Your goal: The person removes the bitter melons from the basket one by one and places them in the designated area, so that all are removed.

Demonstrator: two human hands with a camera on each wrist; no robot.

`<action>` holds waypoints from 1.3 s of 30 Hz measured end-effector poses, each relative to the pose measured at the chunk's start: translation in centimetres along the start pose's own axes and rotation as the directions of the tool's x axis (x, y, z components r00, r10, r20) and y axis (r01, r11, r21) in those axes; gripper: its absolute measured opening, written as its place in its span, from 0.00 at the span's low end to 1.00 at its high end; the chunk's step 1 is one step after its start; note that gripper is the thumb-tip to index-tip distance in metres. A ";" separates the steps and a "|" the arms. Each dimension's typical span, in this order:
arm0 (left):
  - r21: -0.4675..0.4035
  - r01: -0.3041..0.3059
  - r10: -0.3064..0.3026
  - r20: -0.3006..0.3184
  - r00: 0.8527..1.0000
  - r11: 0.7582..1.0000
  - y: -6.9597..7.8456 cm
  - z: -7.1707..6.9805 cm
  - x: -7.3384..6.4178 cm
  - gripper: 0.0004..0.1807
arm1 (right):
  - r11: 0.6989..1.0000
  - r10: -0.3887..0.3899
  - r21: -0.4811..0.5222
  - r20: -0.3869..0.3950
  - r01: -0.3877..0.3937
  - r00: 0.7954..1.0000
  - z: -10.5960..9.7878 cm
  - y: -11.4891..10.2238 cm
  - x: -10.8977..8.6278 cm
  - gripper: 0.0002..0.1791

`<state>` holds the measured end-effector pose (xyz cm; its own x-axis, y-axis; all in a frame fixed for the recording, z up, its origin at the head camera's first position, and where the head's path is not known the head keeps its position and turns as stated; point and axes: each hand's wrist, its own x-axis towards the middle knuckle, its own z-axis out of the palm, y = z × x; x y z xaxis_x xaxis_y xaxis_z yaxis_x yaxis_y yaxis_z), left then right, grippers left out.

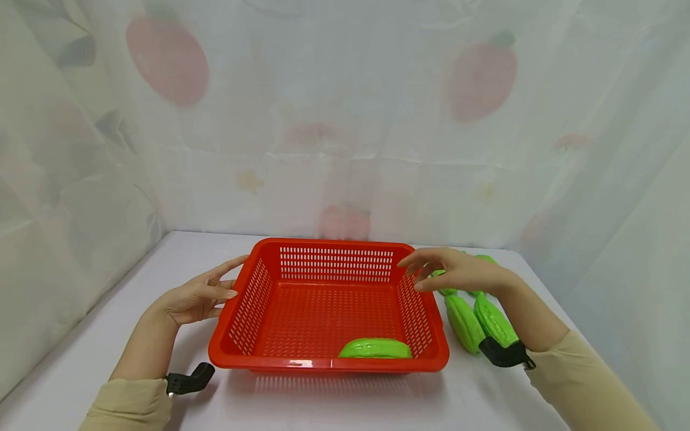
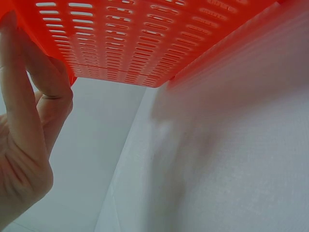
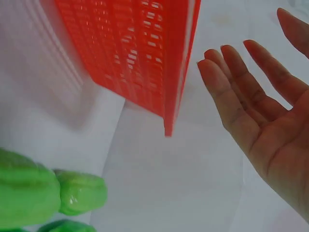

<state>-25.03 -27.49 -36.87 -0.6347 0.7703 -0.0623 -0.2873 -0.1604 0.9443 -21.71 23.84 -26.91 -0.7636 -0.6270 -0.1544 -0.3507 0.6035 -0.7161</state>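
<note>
The red basket (image 1: 329,311) looks light, stiff and thin-walled, best gripped at its side rims, where the left hand (image 1: 196,296) touches with straight fingers and the right hand (image 1: 458,272) hovers open, holding nothing.

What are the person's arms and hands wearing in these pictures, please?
Both hands, left hand and right hand, are bare, with no gloves or rings visible. Each forearm is covered by a pale beige long sleeve. A black wrist-mounted device sits at each cuff, one on the left and one on the right.

A white bench (image 1: 135,299) carries a red basket (image 1: 329,363) near its middle. Several green toy gourds (image 1: 480,323) lie on it just right of the basket.
</note>
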 end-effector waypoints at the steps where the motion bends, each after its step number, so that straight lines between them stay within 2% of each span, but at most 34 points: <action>1: 0.001 -0.001 0.001 0.001 1.000 1.000 0.0 0.0 0.0 0.39 | 1.000 -0.007 0.008 0.008 0.007 1.000 0.2 0.0 0.2 0.23; 18: 0.002 0.002 -0.002 -0.007 1.000 1.000 -0.1 0.1 -0.1 0.39 | 0.994 -0.076 0.092 0.139 0.064 0.987 4.1 0.1 3.6 0.25; 30: -0.007 -0.006 0.006 0.008 1.000 1.000 0.0 0.0 -0.1 0.38 | 0.990 -0.081 0.127 0.216 0.055 0.973 6.0 -0.1 5.0 0.24; 39: 0.000 -0.003 0.003 0.005 1.000 1.000 0.0 0.0 0.0 0.38 | 0.993 -0.038 0.122 0.288 0.003 0.957 7.2 0.1 6.0 0.28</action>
<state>-24.99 -27.49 -36.85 -0.6316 0.7731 -0.0576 -0.2850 -0.1624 0.9447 -22.46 16.60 -32.83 -0.5610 -0.7649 -0.3167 -0.2841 0.5372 -0.7942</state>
